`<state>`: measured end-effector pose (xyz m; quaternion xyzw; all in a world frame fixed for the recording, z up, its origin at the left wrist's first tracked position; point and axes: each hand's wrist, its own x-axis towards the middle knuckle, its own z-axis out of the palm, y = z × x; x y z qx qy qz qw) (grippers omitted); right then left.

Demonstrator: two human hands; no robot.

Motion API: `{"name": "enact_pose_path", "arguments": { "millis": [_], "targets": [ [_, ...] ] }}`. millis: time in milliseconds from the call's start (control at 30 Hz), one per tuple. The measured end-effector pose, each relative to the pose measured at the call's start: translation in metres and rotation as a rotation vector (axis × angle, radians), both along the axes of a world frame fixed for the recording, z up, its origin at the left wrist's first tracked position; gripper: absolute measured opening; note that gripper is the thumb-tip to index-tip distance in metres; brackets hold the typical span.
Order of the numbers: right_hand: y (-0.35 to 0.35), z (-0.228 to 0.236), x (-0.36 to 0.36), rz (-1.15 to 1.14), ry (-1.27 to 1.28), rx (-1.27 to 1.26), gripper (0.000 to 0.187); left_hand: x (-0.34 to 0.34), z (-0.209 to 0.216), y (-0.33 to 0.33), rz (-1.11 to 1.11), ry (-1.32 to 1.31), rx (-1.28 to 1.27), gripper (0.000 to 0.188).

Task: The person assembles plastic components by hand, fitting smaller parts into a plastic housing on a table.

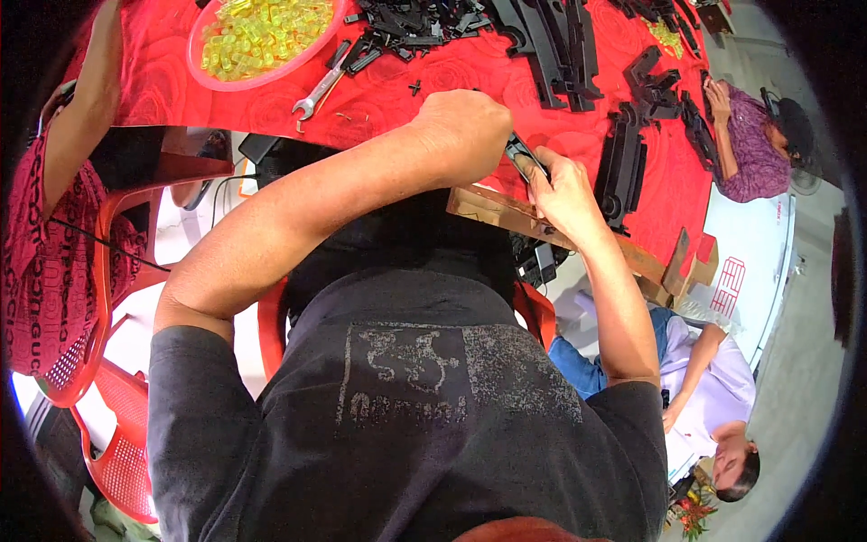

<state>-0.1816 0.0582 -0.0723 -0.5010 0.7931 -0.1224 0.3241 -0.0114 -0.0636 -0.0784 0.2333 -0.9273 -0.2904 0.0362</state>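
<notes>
Just past the table's near edge, my left hand [462,135] is closed in a fist, its back turned up. Whatever lies inside its fingers is hidden. My right hand [567,191] grips a narrow dark part [517,152] with a shiny, pale side, thumb along it. The part's far end meets the left fist, so both hands are together on or around it. Right of them on the red cloth lies a long black plastic housing [621,167]. A steel open-end wrench [321,95] and a tiny black cross-shaped piece [414,88] lie to the left of my fist.
A pink basin [262,86] of yellow-green clear pieces stands at the far left, beside a pile of small black parts [420,27]. Long black housings [551,54] lie beyond my hands. A cardboard box [506,212] sits below the edge. Other people are seated left and right.
</notes>
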Motion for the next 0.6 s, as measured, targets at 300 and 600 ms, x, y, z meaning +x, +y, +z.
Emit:
{"name": "enact_pose_path", "arguments": {
  "millis": [300,600],
  "targets": [
    [0.001,-0.006,-0.005,0.065,0.026,-0.085,0.023,-0.007,0.015,-0.006,-0.11,-0.108,-0.085,0.016],
    [0.0,-0.005,-0.005,0.051,0.016,-0.037,0.021,-0.003,0.014,-0.01,-0.119,-0.093,-0.054,0.021]
  ]
}}
